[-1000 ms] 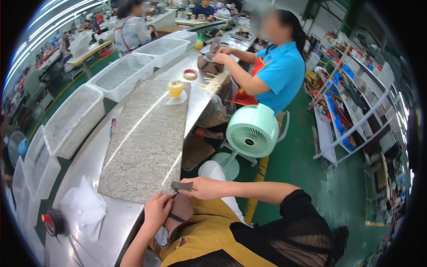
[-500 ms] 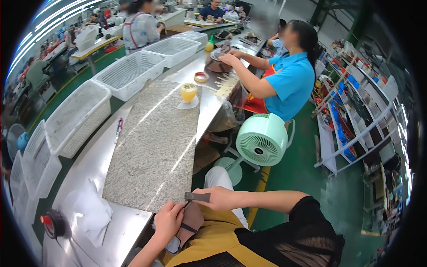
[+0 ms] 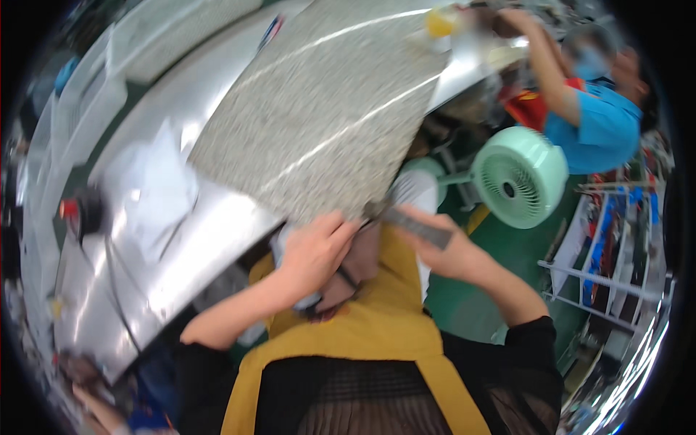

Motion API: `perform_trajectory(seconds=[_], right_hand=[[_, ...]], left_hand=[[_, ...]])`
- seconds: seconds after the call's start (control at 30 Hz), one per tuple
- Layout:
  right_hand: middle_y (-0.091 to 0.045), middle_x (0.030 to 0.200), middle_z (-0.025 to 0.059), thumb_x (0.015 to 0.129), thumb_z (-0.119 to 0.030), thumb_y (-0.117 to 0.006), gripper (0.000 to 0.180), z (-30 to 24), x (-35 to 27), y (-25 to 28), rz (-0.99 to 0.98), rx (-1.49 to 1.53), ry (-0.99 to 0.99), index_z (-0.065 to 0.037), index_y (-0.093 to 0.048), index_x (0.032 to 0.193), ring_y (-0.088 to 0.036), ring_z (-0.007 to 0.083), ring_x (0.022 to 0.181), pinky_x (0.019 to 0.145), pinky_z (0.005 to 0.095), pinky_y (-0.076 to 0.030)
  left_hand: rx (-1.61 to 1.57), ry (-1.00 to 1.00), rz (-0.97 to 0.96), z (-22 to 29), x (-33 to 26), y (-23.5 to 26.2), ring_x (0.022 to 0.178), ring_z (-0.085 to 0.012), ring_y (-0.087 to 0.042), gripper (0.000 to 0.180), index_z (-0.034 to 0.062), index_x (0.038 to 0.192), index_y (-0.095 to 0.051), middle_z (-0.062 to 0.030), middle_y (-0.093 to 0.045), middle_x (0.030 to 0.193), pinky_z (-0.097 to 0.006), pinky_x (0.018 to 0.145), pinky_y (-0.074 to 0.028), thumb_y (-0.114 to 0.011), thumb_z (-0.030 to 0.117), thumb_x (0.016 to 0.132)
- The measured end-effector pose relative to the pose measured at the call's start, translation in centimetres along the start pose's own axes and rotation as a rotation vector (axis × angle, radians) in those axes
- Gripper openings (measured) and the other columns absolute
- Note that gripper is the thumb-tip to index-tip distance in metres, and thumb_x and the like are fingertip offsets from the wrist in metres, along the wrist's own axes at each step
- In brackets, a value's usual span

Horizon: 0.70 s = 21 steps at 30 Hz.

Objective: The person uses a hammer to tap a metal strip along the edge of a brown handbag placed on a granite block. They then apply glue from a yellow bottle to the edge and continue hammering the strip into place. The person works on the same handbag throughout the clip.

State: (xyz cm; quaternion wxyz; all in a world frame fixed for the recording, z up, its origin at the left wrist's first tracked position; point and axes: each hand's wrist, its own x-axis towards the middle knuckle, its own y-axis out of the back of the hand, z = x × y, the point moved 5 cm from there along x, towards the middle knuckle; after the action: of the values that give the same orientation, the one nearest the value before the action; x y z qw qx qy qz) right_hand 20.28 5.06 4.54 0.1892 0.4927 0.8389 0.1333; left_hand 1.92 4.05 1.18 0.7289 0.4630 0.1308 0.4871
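My left hand is closed around a brownish piece of material held against my yellow apron. My right hand pinches a flat grey strip, whose tip points toward the left hand. Both hands meet at the near edge of a speckled grey mat lying on the shiny metal table. The picture is blurred, so finer detail of the strip is lost.
A mint green fan stands to the right of the table. Behind it, a co-worker in a blue shirt reaches over the far end. There is a white bag, a black and red object, a yellow cup and a shelf rack.
The view has swung down and tilted, bringing the mat and hands closer and blurring the picture. Both hands stay together at the mat's near edge with the same things in them.
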Motion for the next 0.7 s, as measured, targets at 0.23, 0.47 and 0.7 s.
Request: perform_trajectory(seconds=[0.23,0.47,0.7], right_hand=[[-0.060,0.098,0.0150,0.094,-0.007,-0.051,0.026,-0.9,1.4,-0.1,-0.122,-0.043,-0.051,-0.001,-0.052,0.120,-0.058,0.0196,0.082,0.078,0.0277,-0.047],[-0.060,0.105,0.0184,0.080,0.000,-0.057,0.043,-0.1,0.5,-0.3,-0.194,-0.290,0.021,-0.001,-0.048,0.122,-0.060,0.0391,0.090,0.072,0.0386,-0.051],[-0.060,0.107,0.0170,0.078,0.002,-0.055,0.047,-1.7,0.6,0.0,-0.177,-0.322,0.089,-0.003,-0.047,0.124,-0.060,0.0378,0.092,0.072,0.0391,-0.051]], left_hand=[[-0.047,-0.029,0.082,-0.6,-0.7,0.0,0.069,-0.0194,-0.057,0.023,0.0098,0.097,-0.063,-0.0030,-0.052,0.078,-0.031,0.052,-0.046,-0.066,0.006,0.074],[0.019,-0.093,0.085,-0.3,-0.7,-0.8,0.067,-0.0153,-0.055,0.032,0.0090,0.098,-0.064,0.0000,-0.052,0.080,-0.028,0.051,-0.045,-0.064,0.005,0.066],[0.041,-0.129,0.108,-0.2,-0.7,-0.4,0.069,-0.0146,-0.054,0.026,0.0068,0.094,-0.060,-0.0011,-0.050,0.081,-0.026,0.055,-0.045,-0.061,0.010,0.068]])
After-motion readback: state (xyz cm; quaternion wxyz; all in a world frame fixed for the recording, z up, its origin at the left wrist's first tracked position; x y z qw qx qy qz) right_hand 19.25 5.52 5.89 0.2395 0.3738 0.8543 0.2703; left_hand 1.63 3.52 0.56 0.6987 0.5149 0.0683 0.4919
